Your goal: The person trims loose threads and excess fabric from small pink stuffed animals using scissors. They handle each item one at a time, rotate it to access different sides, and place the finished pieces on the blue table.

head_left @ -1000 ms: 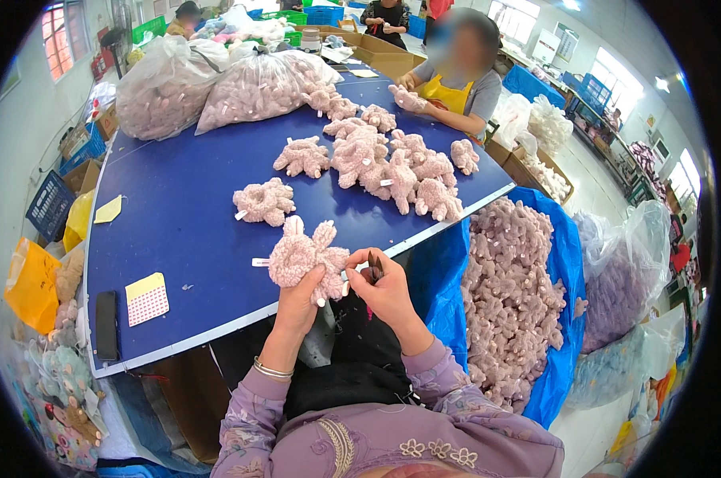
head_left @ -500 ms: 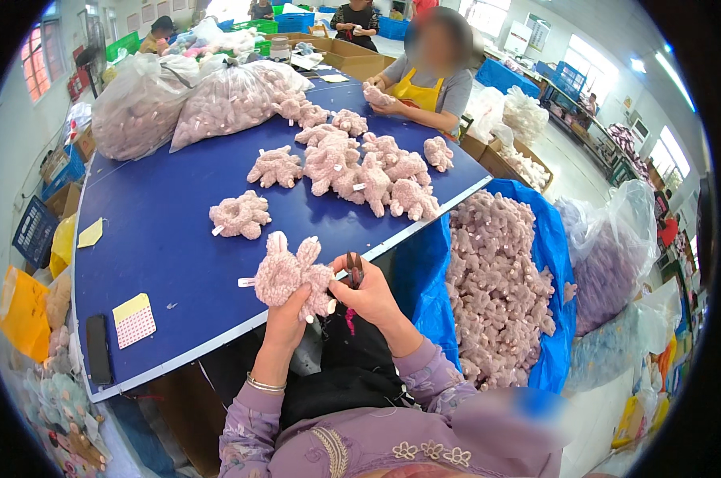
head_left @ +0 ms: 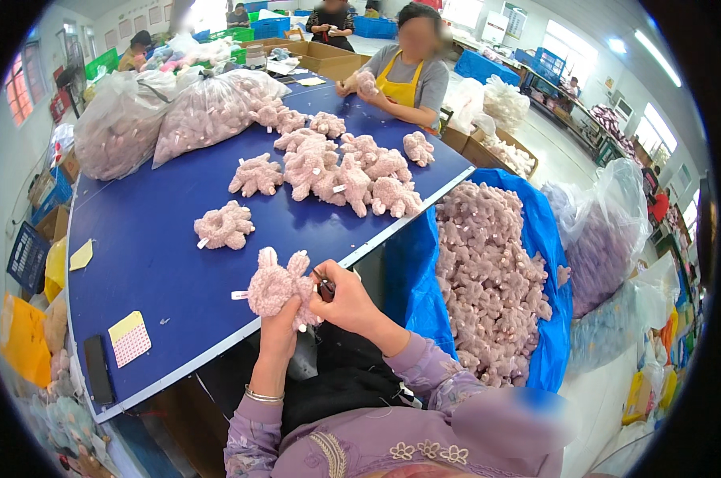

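Close to the table's near edge, my left hand (head_left: pixel 280 333) is closed around the lower side of a pink plush toy (head_left: pixel 271 284). Two ears stick up from the toy, and a white tag juts out from its left side. My right hand (head_left: pixel 352 304) grips a dark pair of thread snips (head_left: pixel 326 288) at the toy's right side; fingers partly cover the tool. The right fingertips meet the plush edge, but whether the blades touch it I cannot tell. Farther off, a single pink plush (head_left: pixel 224 225) lies on the blue table (head_left: pixel 177 295), in front of a heap of similar plush toys (head_left: pixel 336 171).
A blue-lined container (head_left: pixel 424 295) full of plush stands right of the table. Filled clear bags (head_left: pixel 205 119) sit at its far left. A phone (head_left: pixel 97 369) and a sticker sheet (head_left: pixel 129 338) lie near left. Across the table a person (head_left: pixel 412 68) handles a plush.
The snips have turned from pointing upward to lying against the toy's right side, and my right hand has moved left with them. The whole view has shifted slightly.
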Tool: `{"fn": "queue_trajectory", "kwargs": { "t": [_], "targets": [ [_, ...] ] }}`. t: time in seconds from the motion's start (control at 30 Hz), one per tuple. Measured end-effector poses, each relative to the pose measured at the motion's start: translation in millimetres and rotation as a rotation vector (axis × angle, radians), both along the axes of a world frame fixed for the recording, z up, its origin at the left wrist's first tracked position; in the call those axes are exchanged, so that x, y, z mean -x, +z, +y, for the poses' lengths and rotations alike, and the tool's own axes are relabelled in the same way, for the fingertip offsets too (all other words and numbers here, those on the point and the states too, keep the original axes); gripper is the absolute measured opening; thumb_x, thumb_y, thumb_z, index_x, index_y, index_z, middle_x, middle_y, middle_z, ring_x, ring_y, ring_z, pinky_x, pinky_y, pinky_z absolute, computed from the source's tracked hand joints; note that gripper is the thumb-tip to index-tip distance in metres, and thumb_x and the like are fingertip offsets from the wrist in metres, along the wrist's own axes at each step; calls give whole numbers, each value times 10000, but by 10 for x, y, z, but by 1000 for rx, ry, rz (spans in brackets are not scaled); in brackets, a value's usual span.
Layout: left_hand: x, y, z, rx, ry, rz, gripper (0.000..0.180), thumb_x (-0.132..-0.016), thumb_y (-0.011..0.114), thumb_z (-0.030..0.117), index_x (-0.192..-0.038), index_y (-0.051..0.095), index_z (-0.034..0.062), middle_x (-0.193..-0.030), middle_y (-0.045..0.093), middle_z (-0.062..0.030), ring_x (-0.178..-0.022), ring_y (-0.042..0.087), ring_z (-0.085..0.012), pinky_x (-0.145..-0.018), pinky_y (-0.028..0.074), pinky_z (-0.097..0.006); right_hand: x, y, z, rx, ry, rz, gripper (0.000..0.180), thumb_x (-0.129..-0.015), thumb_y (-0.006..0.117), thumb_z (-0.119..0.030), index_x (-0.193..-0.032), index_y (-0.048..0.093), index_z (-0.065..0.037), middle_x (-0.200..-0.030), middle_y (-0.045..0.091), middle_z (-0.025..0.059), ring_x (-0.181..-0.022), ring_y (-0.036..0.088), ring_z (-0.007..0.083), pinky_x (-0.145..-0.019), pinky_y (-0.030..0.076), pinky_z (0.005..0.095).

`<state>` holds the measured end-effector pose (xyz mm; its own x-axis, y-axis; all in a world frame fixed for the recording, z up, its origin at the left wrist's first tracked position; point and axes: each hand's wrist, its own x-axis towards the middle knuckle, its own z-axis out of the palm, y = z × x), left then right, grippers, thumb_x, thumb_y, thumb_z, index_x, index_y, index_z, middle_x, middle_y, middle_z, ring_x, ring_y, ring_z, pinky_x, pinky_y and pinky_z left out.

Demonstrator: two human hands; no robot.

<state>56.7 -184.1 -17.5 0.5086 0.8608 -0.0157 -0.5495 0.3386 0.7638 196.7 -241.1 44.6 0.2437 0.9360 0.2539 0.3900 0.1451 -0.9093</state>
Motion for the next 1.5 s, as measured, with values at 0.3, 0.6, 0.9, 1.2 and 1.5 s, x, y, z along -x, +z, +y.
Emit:
{"fn": "queue_trajectory", "kwargs": {
  "t": [0.3,0.6,0.9,1.2,1.5],
  "targets": [
    [118,-22,51,88,89,81,385,-940,517,186,-1292,487,31,-1125,639,-94,-922,668,-176,-622,531,-273,-185,-19,-29,-70,156,-276,222,-732,642,-47,-908,526,21,-801,563,160,-692,593,291,-625,479,364],
    [50,231,61,144,-45,73,274,-970,481,276,-1093,601,62,-792,623,7,-504,468,-51,-408,310,-200,-331,9,-34,-302,173,-268,272,-704,654,31,-936,524,-29,-936,552,112,-724,599,284,-613,498,339],
    [69,162,41,206,-88,73,266,-987,473,309,-1039,603,83,-761,626,-7,-479,470,-57,-383,308,-198,-316,84,-149,-280,141,-252,231,-770,686,-46,-960,554,-51,-986,545,108,-776,624,287,-679,508,350],
    [-10,147,10,150,-4,-23,236,-979,531,248,-1092,579,47,-844,649,-42,-587,577,-88,-434,387,-211,-7,-132,-225,-212,80,18,292,-817,717,-115,-1063,599,-12,-871,604,88,-686,553,149,-615,453,268],
    [-65,267,-87,172,110,89,251,-993,495,294,-1101,595,91,-890,658,3,-673,603,-64,-507,418,-189,-108,-79,-200,-147,164,-60,254,-814,723,-100,-1015,584,-33,-783,563,21,-570,436,56,-516,372,226]
  ]
}}
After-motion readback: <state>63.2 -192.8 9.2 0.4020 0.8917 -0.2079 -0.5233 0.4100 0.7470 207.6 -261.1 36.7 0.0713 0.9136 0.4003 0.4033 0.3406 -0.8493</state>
